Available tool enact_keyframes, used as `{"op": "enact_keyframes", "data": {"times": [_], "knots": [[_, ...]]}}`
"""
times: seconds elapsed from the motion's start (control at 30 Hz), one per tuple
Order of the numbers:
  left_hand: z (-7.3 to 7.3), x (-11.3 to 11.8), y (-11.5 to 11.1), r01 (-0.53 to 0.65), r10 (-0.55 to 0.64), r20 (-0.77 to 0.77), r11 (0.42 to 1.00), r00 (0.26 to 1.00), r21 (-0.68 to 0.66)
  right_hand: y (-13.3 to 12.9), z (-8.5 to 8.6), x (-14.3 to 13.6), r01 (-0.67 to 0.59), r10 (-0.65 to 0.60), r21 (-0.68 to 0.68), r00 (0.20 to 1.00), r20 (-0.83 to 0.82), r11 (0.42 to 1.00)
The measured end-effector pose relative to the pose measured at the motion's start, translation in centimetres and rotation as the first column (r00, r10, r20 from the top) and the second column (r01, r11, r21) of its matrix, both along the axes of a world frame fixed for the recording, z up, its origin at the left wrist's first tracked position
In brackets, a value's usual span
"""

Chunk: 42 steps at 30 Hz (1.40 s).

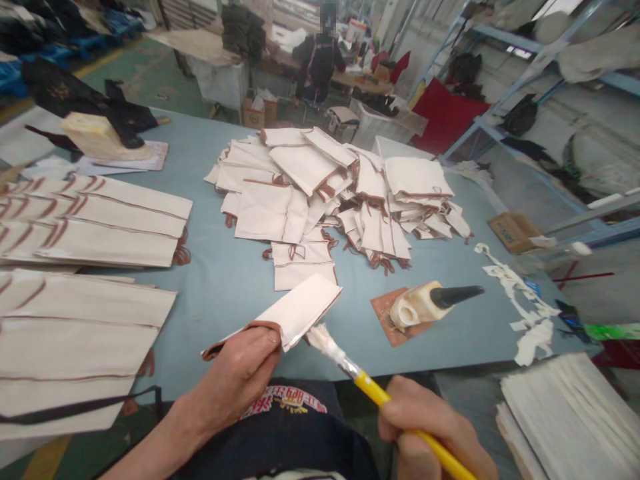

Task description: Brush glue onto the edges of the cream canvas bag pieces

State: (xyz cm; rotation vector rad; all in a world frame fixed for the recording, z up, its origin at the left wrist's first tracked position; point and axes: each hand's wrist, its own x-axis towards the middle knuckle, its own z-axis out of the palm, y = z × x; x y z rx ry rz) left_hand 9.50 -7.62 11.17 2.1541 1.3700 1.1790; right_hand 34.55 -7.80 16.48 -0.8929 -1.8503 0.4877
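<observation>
My left hand (246, 363) grips a cream fabric piece (305, 303) with brown trim, held folded and tilted above the table's near edge. In my right hand (430, 427) is a paintbrush (367, 387) with a yellow handle, a metal ferrule and pale, clumped bristles. The bristle tip lies close beside the lower right edge of the fabric piece; whether they touch I cannot tell. To the right, a cream container (413, 307) with a black spout lies tilted on a brown square (383, 313).
A loose heap of cream pieces (270, 210) covers the blue-grey table (210, 287) ahead. Neatly overlapped pieces (110, 233) lie at left. White scraps (535, 340) are along the right edge, near a pale stack (580, 413). Another person (317, 63) is in the background.
</observation>
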Motion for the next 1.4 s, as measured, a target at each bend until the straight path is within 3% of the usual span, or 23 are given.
{"op": "enact_keyframes", "data": {"times": [0.07,0.23,0.33,0.47,0.63,0.73,0.8,0.87,0.9,0.93,1.0,1.07,1.1,1.23,1.4], "knots": [[-0.1,0.1,0.0,0.0,0.001,-0.036,0.999,0.999,0.033,0.5,0.0,-1.1,0.021,-0.022,0.027,0.999,0.031,0.999],[0.0,0.2,0.0,0.015,-0.015,0.006,1.0,1.0,-0.01,1.7,0.7,-3.3,-0.295,0.211,0.183,0.903,0.375,0.938],[-0.1,0.1,-0.1,-0.014,0.016,0.045,0.999,0.999,-0.048,1.2,1.2,-2.7,-0.388,0.273,0.17,0.842,0.465,0.906],[-0.4,0.2,-0.1,-0.05,0.051,0.039,0.998,0.998,-0.048,1.2,1.8,-1.1,-0.373,0.3,0.071,0.832,0.466,0.925],[-0.4,0.2,0.0,-0.035,0.036,0.016,0.998,0.999,-0.053,2.8,1.6,-2.0,-0.338,0.253,0.173,0.889,0.383,0.925],[-0.3,0.0,0.0,-0.039,0.04,0.024,0.998,0.999,-0.054,2.5,1.4,-2.7,-0.385,0.321,0.106,0.867,0.38,0.917],[-0.3,-0.1,0.0,-0.044,0.045,0.024,0.998,0.999,-0.04,1.9,1.1,-2.7,-0.351,0.326,0.051,0.906,0.271,0.935],[-0.2,-0.2,0.1,-0.045,0.046,0.014,0.999,0.999,-0.026,1.4,0.5,-2.6,-0.232,0.238,-0.096,0.969,0.06,0.968],[-0.2,-0.1,0.1,-0.043,0.043,0.007,0.999,0.999,-0.019,1.4,0.0,-2.7,-0.175,0.166,-0.232,0.984,-0.06,0.957],[-0.1,-0.1,0.1,-0.041,0.041,-0.001,0.999,0.999,-0.009,1.6,-0.7,-2.9,-0.139,0.075,-0.39,0.982,-0.173,0.91],[-0.1,0.0,0.0,-0.042,0.043,-0.02,0.999,0.999,0.022,2.4,-2.2,-3.3,-0.15,-0.11,-0.664,0.936,-0.333,0.733],[-0.2,0.0,-0.1,-0.051,0.054,-0.036,0.997,0.998,0.061,3.6,-3.5,-3.5,-0.168,-0.271,-0.784,0.878,-0.394,0.597],[-0.2,0.1,-0.2,-0.056,0.06,-0.041,0.995,0.997,0.079,4.1,-3.9,-3.5,-0.153,-0.338,-0.806,0.851,-0.401,0.572],[-0.6,0.1,-0.4,-0.061,0.065,-0.039,0.994,0.997,0.09,4.3,-3.3,-2.9,-0.069,-0.497,-0.813,0.76,-0.418,0.578],[-0.9,0.4,0.0,-0.036,0.038,-0.023,0.996,0.999,0.081,2.3,-1.4,-3.3,-0.061,-0.467,-0.75,0.748,-0.471,0.658]]}}
